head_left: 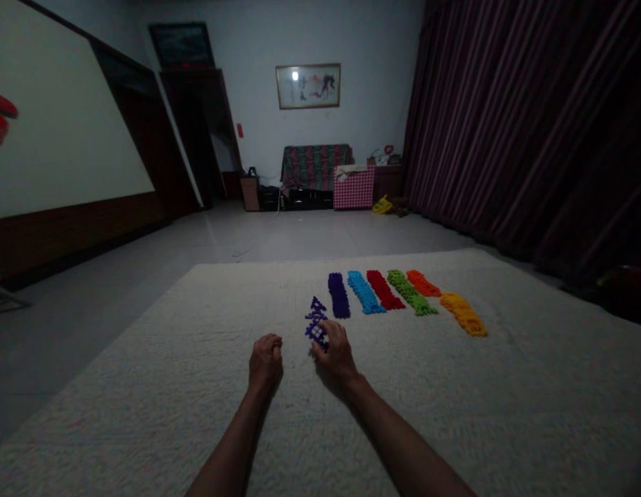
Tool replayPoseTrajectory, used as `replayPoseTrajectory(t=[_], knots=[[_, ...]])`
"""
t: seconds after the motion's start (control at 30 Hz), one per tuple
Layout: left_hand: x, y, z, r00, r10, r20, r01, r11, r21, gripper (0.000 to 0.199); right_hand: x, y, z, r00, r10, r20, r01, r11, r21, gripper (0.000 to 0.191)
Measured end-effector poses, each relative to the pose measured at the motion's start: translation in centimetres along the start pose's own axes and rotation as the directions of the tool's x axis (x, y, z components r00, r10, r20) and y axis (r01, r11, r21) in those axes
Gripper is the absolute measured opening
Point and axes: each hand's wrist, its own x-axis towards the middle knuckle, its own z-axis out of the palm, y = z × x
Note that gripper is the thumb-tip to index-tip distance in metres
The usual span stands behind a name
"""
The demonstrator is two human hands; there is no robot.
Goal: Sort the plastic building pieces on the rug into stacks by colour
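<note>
My right hand [337, 351] bends over a small purple lattice of joined plastic pieces [315, 332], its thumb and forefinger closed on the right edge. Just beyond lie more loose purple pieces [316, 305], grouped in a rough triangle. To the left, my left hand [266, 360] rests on the pale mat [206, 386] with fingers curled in; whether anything is inside it is hidden. Pieces sorted by colour lie in rows to the right: dark purple [338, 295], light blue [365, 293], red [385, 289], green [411, 293], orange [423, 283] and yellow [463, 314].
The mat covers the near part of a grey tiled floor [294, 238]. Against the far wall stand a low black cabinet [307, 200] and a red checked cloth cover [354, 189]. A dark purple curtain [481, 124] hangs along the right; a doorway [196, 145] opens at left.
</note>
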Motion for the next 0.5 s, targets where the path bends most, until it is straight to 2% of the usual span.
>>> replayPoseTrajectory(t=[0.1, 0.2, 0.5], knots=[[0.0, -0.1, 0.0, 1.0, 0.008, -0.006, -0.008, 1.0, 0.007, 0.029, 2.0, 3.6, -1.0, 0.993, 0.088, -0.079, -0.096, 0.99, -0.107, 0.04], [-0.1, -0.1, -0.2, 1.0, 0.02, -0.009, -0.019, 1.0, 0.013, 0.029, 3.5, 5.8, -1.8, 0.982, 0.149, -0.114, -0.166, 0.973, -0.162, 0.044], [-0.1, 0.2, -0.4, 1.0, 0.003, -0.001, -0.003, 1.0, 0.006, 0.028, 4.2, 5.7, -1.7, 0.948, 0.297, -0.116, -0.319, 0.889, -0.328, 0.046]])
